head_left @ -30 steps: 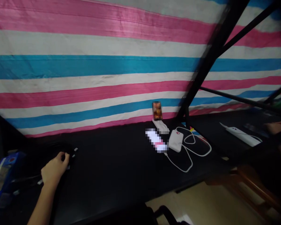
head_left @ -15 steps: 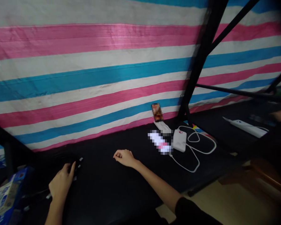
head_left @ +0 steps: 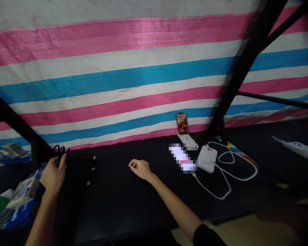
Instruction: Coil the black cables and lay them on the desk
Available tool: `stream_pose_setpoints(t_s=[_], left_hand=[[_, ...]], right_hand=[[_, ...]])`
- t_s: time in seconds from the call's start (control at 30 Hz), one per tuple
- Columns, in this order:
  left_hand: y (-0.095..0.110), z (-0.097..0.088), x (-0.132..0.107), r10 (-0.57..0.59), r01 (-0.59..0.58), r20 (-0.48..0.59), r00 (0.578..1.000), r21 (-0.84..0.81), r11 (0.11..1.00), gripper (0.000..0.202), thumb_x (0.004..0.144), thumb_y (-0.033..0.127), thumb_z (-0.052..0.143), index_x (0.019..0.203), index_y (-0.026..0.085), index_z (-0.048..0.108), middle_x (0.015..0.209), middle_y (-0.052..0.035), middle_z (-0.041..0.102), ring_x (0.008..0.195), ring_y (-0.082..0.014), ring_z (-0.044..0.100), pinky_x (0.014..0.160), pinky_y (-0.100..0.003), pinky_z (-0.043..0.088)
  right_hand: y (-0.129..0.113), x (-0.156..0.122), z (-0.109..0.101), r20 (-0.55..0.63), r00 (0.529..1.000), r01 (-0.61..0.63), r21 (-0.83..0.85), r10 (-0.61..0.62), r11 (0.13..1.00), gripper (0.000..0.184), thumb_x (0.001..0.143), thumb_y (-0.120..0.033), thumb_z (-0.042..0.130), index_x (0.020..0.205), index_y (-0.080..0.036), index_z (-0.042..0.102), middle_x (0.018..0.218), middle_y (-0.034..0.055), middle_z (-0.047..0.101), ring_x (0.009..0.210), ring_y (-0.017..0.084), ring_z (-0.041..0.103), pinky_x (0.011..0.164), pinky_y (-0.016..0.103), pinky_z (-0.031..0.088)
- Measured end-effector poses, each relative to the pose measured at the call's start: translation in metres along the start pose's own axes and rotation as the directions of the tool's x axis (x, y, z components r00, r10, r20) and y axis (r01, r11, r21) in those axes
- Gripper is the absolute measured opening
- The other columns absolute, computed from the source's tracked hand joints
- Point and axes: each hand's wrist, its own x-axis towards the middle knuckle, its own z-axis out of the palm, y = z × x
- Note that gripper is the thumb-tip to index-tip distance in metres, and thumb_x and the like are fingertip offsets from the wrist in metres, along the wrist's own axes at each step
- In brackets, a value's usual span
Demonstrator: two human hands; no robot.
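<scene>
At the left of the head view my left hand (head_left: 52, 175) is closed round a bundled black cable (head_left: 61, 149), whose loops stick up past the fingertips. More black cables (head_left: 83, 167) with white-tipped ends lie just right of it, hard to make out against the dark surface. My right hand (head_left: 141, 169) rests on the black tabletop (head_left: 118, 208) near the middle, its fingers loosely curled with nothing visible in them. Right of it are a phone with a lit, blurred screen (head_left: 182, 159) and a white power bank (head_left: 206, 159).
Blue and white packets (head_left: 23, 198) crowd the left side. A white cable (head_left: 227, 194) loops from the power bank. Behind it a small upright screen (head_left: 182, 123) stands on a white base (head_left: 188, 141). Black frame posts (head_left: 236, 82) rise before a striped sheet (head_left: 113, 78).
My left hand has moved left and up, lifting a black cable bundle from the others. My right hand stays on the table. The view has turned a little left.
</scene>
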Motion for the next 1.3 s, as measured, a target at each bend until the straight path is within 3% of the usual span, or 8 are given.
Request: stream_pose_setpoints(t_s=[0.13,0.2,0.37,0.67,0.83,1.03,1.2,1.3], left_hand=[[0.003,0.001,0.01,0.23,-0.219,0.317,0.92,-0.071,0.973,0.039,0.072,0.053,0.052,0.093,0.021,0.064,0.081,0.0007,0.071,0.084,-0.0224,0.064,0.066,-0.025,0.047],[0.002,0.007,0.006,0.306,-0.29,0.377,0.874,-0.101,0.952,0.035,0.07,0.051,0.056,0.088,0.023,0.066,0.083,0.0011,0.071,0.084,-0.0208,0.064,0.07,-0.023,0.047],[-0.014,0.021,0.008,0.186,-0.195,0.167,0.968,0.036,0.98,0.048,0.086,0.041,0.039,0.125,0.013,0.046,0.129,-0.0167,0.049,0.121,-0.0308,0.043,0.096,-0.045,0.036],[-0.054,0.032,0.022,0.133,-0.129,0.101,0.986,-0.044,0.991,0.032,0.084,0.034,0.054,0.11,0.015,0.055,0.11,-0.0075,0.059,0.097,-0.0196,0.057,0.084,-0.042,0.048],[-0.054,0.013,0.027,0.074,-0.096,-0.104,0.992,-0.219,0.971,0.032,0.083,0.036,0.053,0.107,0.015,0.057,0.09,-0.0062,0.063,0.083,-0.0192,0.059,0.075,-0.034,0.046],[-0.032,-0.022,0.011,0.045,-0.222,-0.378,0.925,-0.441,0.87,0.036,0.08,0.037,0.051,0.111,0.019,0.057,0.082,-0.0028,0.058,0.074,-0.0175,0.054,0.068,-0.028,0.039],[-0.005,-0.063,-0.023,0.064,-0.308,-0.366,0.929,-0.661,0.684,0.025,0.082,0.035,0.046,0.088,0.016,0.062,0.062,0.0026,0.05,0.056,-0.0104,0.045,0.053,-0.023,0.034],[0.016,-0.09,-0.042,0.02,-0.251,-0.286,0.958,-0.805,0.538,0.025,0.08,0.038,0.052,0.084,0.015,0.061,0.053,0.0057,0.044,0.046,-0.0068,0.037,0.044,-0.019,0.029]], right_hand=[[0.002,0.001,0.0,-0.009,1.0,0.006,0.008,-0.006,1.0,0.015,0.081,-0.027,0.055,0.089,-0.028,0.068,0.076,-0.0058,0.069,0.071,0.011,0.062,0.061,0.021,0.034],[0.003,0.001,0.0,-0.01,1.0,0.009,0.01,-0.009,1.0,0.016,0.082,-0.029,0.053,0.089,-0.028,0.068,0.076,-0.0055,0.069,0.071,0.012,0.062,0.061,0.021,0.034],[0.001,0.001,0.001,-0.004,1.0,0.014,0.012,-0.014,1.0,0.018,0.083,-0.03,0.05,0.088,-0.027,0.067,0.074,-0.0037,0.068,0.068,0.014,0.061,0.058,0.023,0.032],[0.002,0.003,0.006,-0.028,0.999,0.043,0.0,-0.043,0.999,0.018,0.082,-0.029,0.049,0.086,-0.028,0.067,0.068,-0.0051,0.066,0.062,0.013,0.06,0.055,0.023,0.031],[-0.001,0.004,0.006,-0.029,0.999,0.015,-0.03,-0.016,0.999,0.018,0.082,-0.028,0.049,0.087,-0.027,0.067,0.069,-0.0052,0.066,0.064,0.013,0.06,0.055,0.023,0.03],[-0.001,0.003,0.004,-0.041,0.999,0.015,0.007,-0.015,1.0,0.016,0.081,-0.026,0.052,0.086,-0.027,0.068,0.071,-0.0046,0.068,0.066,0.012,0.06,0.057,0.022,0.03],[0.002,0.002,0.005,-0.056,0.998,0.013,0.08,-0.009,0.997,0.015,0.081,-0.027,0.053,0.085,-0.027,0.068,0.07,-0.0038,0.067,0.066,0.013,0.059,0.06,0.023,0.032],[0.003,0.002,0.006,-0.049,0.999,0.004,0.151,0.004,0.988,0.015,0.08,-0.03,0.054,0.084,-0.026,0.068,0.068,-0.003,0.066,0.064,0.014,0.059,0.061,0.024,0.033]])
